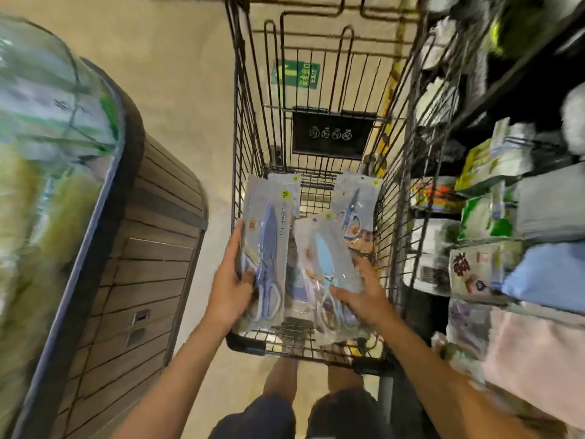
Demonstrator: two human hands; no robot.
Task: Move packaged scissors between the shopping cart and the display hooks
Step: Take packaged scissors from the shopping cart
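A black wire shopping cart [250, 128] stands in front of me. My left hand [229, 288] grips a stack of packaged scissors [269, 245] with dark blue handles, held upright over the cart's near left side. My right hand [361, 294] holds a pack of light blue scissors [326, 261], thumb on its front, tilted over the cart's near right. A smaller pack of grey scissors [354, 210] leans against the cart's right wall. No display hooks are plainly visible.
Shelves of packaged goods and folded cloths [512, 236] run close along the cart's right side. A wood-panelled display unit with a glass cover [104, 236] stands on the left. Beige floor [190, 90] lies between it and the cart.
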